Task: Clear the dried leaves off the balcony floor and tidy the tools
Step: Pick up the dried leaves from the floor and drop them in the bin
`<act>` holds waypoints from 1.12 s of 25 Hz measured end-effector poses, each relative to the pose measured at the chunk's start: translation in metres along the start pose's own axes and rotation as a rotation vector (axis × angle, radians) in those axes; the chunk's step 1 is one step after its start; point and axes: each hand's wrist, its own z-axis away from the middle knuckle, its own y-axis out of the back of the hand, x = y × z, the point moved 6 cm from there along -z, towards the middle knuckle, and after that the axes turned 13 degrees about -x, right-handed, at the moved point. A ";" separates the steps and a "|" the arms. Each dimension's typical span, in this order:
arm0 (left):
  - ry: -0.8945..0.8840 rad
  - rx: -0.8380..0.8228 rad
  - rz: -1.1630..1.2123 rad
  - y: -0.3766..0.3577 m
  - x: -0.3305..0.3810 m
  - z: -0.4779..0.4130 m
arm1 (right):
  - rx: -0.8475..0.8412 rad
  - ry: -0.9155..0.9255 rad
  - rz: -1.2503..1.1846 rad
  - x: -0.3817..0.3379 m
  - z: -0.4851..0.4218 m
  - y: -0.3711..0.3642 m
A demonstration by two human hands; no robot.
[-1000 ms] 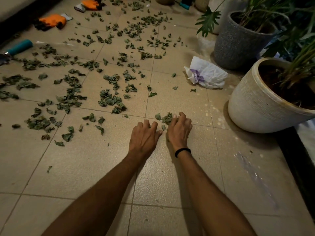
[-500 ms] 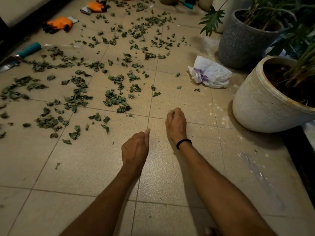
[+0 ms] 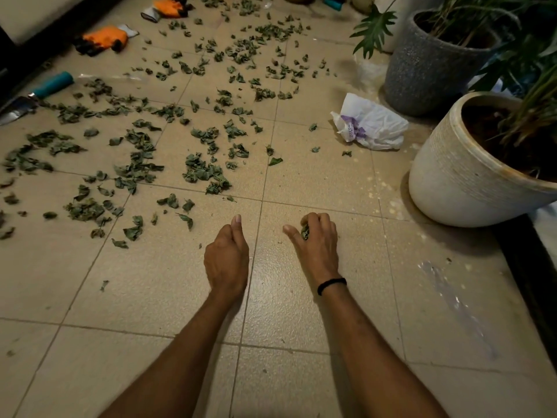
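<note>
Dried green leaves (image 3: 205,173) lie scattered over the beige tiled floor (image 3: 150,297), mostly to the left and far ahead. My right hand (image 3: 319,251), with a black band at the wrist, grips a small clump of leaves (image 3: 305,232) just above the floor. My left hand (image 3: 226,257) hovers beside it with fingers curled under and thumb pointing forward; nothing shows in it. A trowel with a teal handle (image 3: 51,84) lies at the far left. One orange glove (image 3: 104,39) lies beyond it and another orange glove (image 3: 168,7) near the top edge.
A crumpled white plastic bag (image 3: 373,125) lies ahead to the right. Behind it stands a grey plant pot (image 3: 422,73), and a large white plant pot (image 3: 452,176) stands close on the right. A dark ledge (image 3: 527,282) borders the floor at right.
Both hands were pressed together on a small pile of leaves; they have pulled back and apart. The right hand now holds that clump, and the spot on the floor is bare.
</note>
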 end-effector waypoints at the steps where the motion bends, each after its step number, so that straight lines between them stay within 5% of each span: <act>1: 0.045 0.005 0.065 0.003 -0.001 0.000 | 0.035 0.007 -0.009 0.000 -0.002 0.003; 5: 0.380 0.028 0.641 0.015 -0.019 -0.002 | 0.076 -0.175 -0.106 0.011 -0.028 0.022; 8: 0.700 -0.047 1.125 0.020 -0.030 0.004 | 0.132 -0.490 -0.877 0.036 -0.029 0.045; 11: 0.741 -0.163 1.376 0.034 -0.037 0.002 | 0.078 -0.623 -1.365 0.034 -0.004 0.039; 14: 0.746 -0.210 1.555 0.046 -0.046 0.006 | -0.102 -0.552 -1.356 0.000 0.020 0.012; 17: 0.719 -0.110 1.360 0.062 -0.058 0.014 | -0.240 -0.207 -0.772 -0.063 0.048 -0.016; 19: 0.641 0.001 1.017 0.078 -0.068 0.014 | -0.360 0.044 -0.470 -0.113 0.075 -0.047; 22: 0.389 0.074 0.460 0.104 -0.071 0.008 | -0.319 0.246 0.071 -0.141 0.094 -0.080; 25: 0.232 0.032 0.035 0.115 -0.062 0.002 | -0.283 0.120 -0.064 -0.129 0.079 -0.066; 28: 0.188 -0.089 -0.139 0.106 -0.052 -0.004 | -0.351 -0.244 -0.745 -0.107 0.061 -0.058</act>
